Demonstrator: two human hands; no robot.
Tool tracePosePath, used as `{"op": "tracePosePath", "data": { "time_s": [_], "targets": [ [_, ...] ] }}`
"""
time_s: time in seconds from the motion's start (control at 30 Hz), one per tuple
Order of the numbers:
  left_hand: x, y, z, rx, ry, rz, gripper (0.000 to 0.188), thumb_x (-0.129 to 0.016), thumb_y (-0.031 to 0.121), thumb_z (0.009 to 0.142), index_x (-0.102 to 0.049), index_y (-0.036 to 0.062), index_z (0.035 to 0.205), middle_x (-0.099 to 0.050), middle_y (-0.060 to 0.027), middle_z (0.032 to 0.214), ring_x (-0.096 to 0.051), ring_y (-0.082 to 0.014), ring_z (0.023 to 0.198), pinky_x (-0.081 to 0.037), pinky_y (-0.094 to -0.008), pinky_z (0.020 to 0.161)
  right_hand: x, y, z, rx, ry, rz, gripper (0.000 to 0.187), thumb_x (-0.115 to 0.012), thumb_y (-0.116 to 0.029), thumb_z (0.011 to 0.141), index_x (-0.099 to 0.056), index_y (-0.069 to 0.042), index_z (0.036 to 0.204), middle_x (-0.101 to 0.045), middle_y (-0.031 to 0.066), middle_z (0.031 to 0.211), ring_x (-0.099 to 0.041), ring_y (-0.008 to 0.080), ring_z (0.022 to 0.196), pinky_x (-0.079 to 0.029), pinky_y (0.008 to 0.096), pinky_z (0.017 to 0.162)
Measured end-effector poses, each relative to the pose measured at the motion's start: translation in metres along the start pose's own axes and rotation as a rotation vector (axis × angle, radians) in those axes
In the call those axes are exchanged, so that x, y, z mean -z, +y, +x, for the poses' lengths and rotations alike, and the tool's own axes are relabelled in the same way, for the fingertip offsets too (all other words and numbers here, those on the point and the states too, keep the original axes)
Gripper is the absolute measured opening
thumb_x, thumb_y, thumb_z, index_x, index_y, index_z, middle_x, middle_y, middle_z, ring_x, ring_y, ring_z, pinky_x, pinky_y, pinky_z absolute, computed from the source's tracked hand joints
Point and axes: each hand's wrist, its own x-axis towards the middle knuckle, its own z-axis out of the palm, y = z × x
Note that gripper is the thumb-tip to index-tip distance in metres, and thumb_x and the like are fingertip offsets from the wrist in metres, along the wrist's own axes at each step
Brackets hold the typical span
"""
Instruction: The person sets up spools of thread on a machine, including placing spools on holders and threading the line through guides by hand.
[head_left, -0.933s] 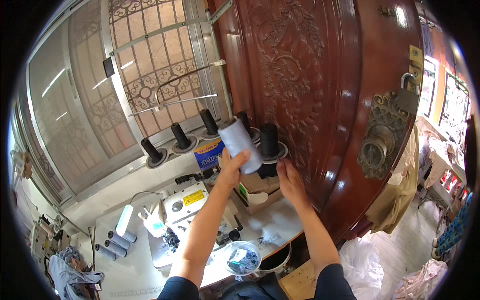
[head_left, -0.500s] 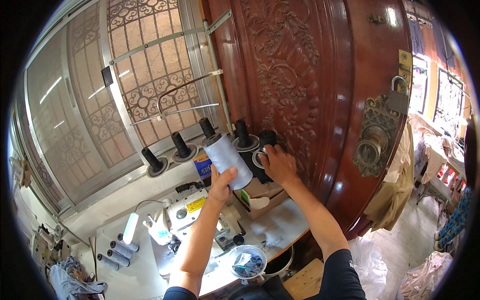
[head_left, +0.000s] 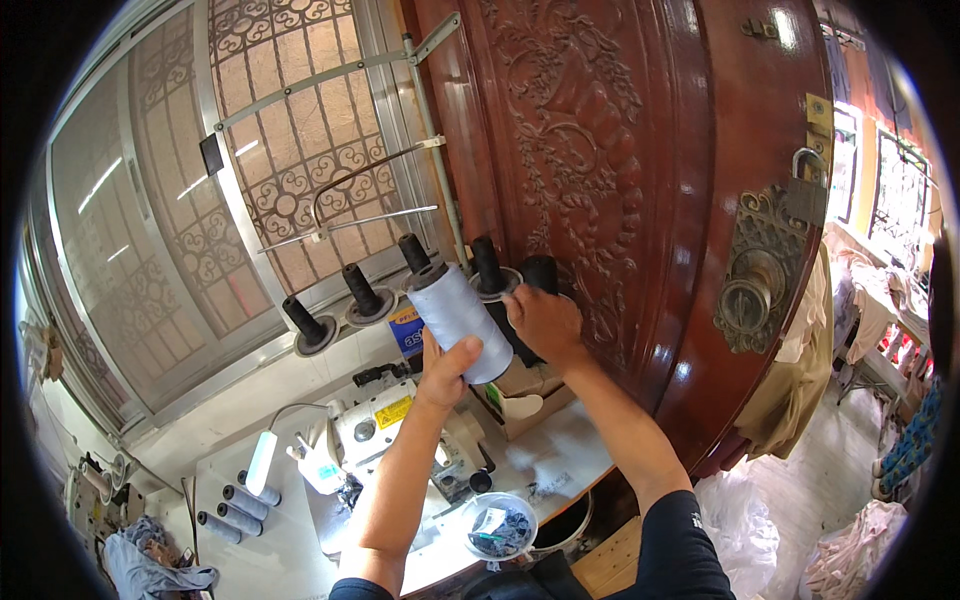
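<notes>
My left hand (head_left: 449,370) is wrapped round the lower part of a large cone of light blue thread (head_left: 452,312). The cone leans up and to the left, its dark top end near the black spool pins. My right hand (head_left: 548,325) is curled beside the cone, over the rightmost disc, with its fingertips pressed together near the black spool pin (head_left: 487,264). Whatever lies between those fingertips is too small to make out. Another black spool pin (head_left: 540,272) stands just behind this hand. More pins on round discs (head_left: 317,334) run off to the left.
Below stands a sewing machine (head_left: 385,425) with a lit lamp on a white table. Several smaller grey-blue thread cones (head_left: 242,510) stand at left. An open cardboard box (head_left: 520,395) and a bowl of scraps (head_left: 500,527) sit nearby. A carved wooden door (head_left: 660,200) rises at right.
My right hand has shifted slightly left and down, curling its fingers closer to the cone. The cone, in my left hand, has moved slightly right and down.
</notes>
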Motion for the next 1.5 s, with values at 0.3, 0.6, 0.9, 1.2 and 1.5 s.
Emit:
{"op": "tracePosePath", "data": {
  "time_s": [0.3,0.6,0.9,1.2,1.5],
  "targets": [
    [-0.018,0.003,0.022,-0.069,-0.087,0.242,0.049,-0.076,0.011,0.066,-0.049,-0.0009,0.104,-0.058,-0.0085,0.099,-0.056,-0.0161,0.092,-0.043,-0.0307,0.083,-0.009,0.034,0.053,-0.411,0.049,0.030,0.058,-0.069,-0.040,0.064,-0.053,0.004,0.098,-0.058,0.0232,0.092,-0.059,0.0389,0.081,-0.047,0.0446,0.071],
    [-0.017,-0.044,0.070,-0.195,0.054,0.448,0.048,-0.076,0.014,0.065,-0.048,-0.0005,0.101,-0.059,-0.0094,0.092,-0.056,-0.0165,0.086,-0.044,-0.0300,0.076,0.032,0.039,0.055,-0.183,0.693,0.332,0.044,-0.072,-0.021,0.059,-0.058,0.000,0.095,-0.062,0.0172,0.086,-0.061,0.0322,0.077,-0.049,0.0375,0.068],
    [-0.031,-0.101,0.139,-0.302,0.095,0.590,0.053,-0.078,0.024,0.063,-0.049,-0.0021,0.099,-0.058,-0.0176,0.093,-0.058,-0.0280,0.084,-0.045,-0.0351,0.073,0.021,0.023,-0.135,-0.353,0.321,0.458,0.046,-0.075,-0.018,0.056,-0.058,0.000,0.094,-0.061,0.0134,0.079,-0.061,0.0219,0.072,-0.049,0.0321,0.064],
    [-0.027,-0.113,0.145,-0.072,-0.069,1.293,0.062,-0.068,0.047,0.068,-0.054,-0.0091,0.089,-0.058,-0.0278,0.085,-0.058,-0.0388,0.082,-0.046,-0.0411,0.073,-0.047,0.044,-0.179,-0.208,0.017,0.287,0.054,-0.073,-0.028,0.058,-0.053,-0.005,0.102,-0.056,0.0119,0.090,-0.058,0.0284,0.081,-0.048,0.0395,0.070],
    [0.015,-0.097,0.135,-0.103,-0.516,1.726,0.023,-0.064,0.023,0.072,-0.063,-0.0005,0.072,-0.061,-0.0203,0.073,-0.061,-0.0336,0.078,-0.049,-0.0407,0.070,0.009,0.032,-0.155,-0.242,0.053,0.532,0.035,-0.071,-0.025,0.067,-0.058,-0.002,0.090,-0.055,0.0094,0.076,-0.056,0.0218,0.067,-0.045,0.0326,0.057]
  ]
}}
